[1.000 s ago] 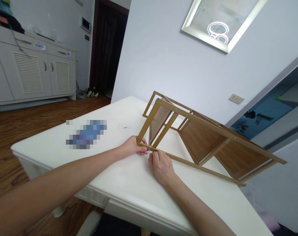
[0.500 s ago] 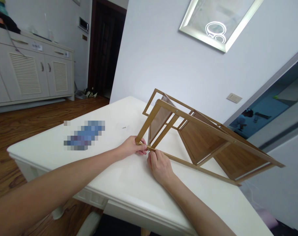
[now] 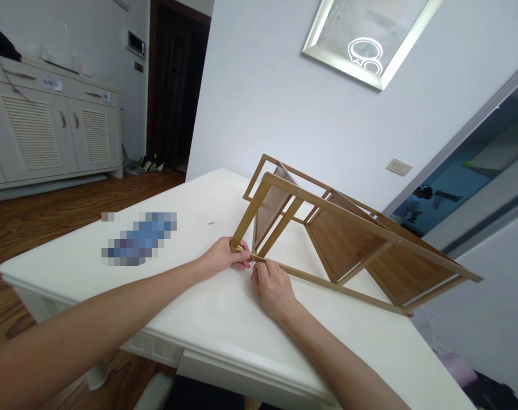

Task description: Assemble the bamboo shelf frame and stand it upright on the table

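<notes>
On the white table (image 3: pixel 207 307), one wooden rack (image 3: pixel 339 245) with slanted panels is lying on its side, its long lower rail (image 3: pixel 310 277) resting near the person. The left hand (image 3: pixel 225 256) grips the near corner of this rack, with the thumb over the rail. The right hand (image 3: pixel 273 287) is just beside, with its fingers bent together at the same rail, close to a thin metal piece (image 3: pixel 253 263); whether they pinch it, I cannot tell. Beyond the left hand lies a small screw-like piece (image 3: pixel 211 223), and farther left a pixelated blue object (image 3: pixel 145 236).
</notes>
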Tool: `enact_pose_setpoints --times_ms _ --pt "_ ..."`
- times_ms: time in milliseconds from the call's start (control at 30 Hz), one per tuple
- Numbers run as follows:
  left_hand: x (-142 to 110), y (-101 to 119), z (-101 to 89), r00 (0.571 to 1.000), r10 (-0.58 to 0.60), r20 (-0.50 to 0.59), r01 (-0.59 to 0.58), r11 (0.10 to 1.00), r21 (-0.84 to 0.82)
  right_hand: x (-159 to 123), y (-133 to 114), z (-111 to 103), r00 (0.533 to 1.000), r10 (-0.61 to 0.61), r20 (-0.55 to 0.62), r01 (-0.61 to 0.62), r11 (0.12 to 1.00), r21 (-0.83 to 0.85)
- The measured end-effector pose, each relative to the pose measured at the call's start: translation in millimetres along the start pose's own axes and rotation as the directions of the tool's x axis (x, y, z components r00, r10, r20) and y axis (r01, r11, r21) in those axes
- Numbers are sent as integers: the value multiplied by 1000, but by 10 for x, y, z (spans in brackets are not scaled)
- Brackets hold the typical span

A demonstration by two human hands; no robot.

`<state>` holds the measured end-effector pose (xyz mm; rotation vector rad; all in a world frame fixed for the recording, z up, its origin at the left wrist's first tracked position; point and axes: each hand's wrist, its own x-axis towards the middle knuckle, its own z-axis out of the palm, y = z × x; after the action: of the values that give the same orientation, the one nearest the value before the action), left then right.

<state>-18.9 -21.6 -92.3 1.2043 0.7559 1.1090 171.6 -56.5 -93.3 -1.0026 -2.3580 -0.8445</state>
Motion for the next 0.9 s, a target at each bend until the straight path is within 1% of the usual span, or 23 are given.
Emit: enact_pose_setpoints --times_ms 100,267,367,500,567,633,700,800,900 --pt "1 -1 1 1000 0 0 0 1000 1 0 -2 6 1000 26 8 -26 999 26" --pt "4 -10 -6 1000 -15 -7 15 1000 7 11 -15 -3 997 50 56 -54 995 78" --pt "6 -15 -12 1000 -21 -5 21 1000 8 18 -18 -9 996 51 67 -55 996 67" --pt "3 -13 -13 999 -32 -19 33 999 21 23 11 -10 998 -33 54 29 997 70" --pt "-1 -14 -13 999 -38 -29 39 999 36 22 25 -16 995 -80 54 75 992 97" --pt "-2 -22 -20 999 -41 -33 43 998 46 21 24 -31 994 -102 48 94 985 145" --pt "-1 -37 -34 998 -46 -34 47 998 46 24 12 -61 994 -104 16 99 975 198" --pt "5 -62 -66 998 -57 -35 59 998 35 27 31 -148 993 -70 -90 89 969 228" --pt "12 -76 -101 997 -67 -38 69 997 41 -45 179 -285 981 25 -192 21 972 234"
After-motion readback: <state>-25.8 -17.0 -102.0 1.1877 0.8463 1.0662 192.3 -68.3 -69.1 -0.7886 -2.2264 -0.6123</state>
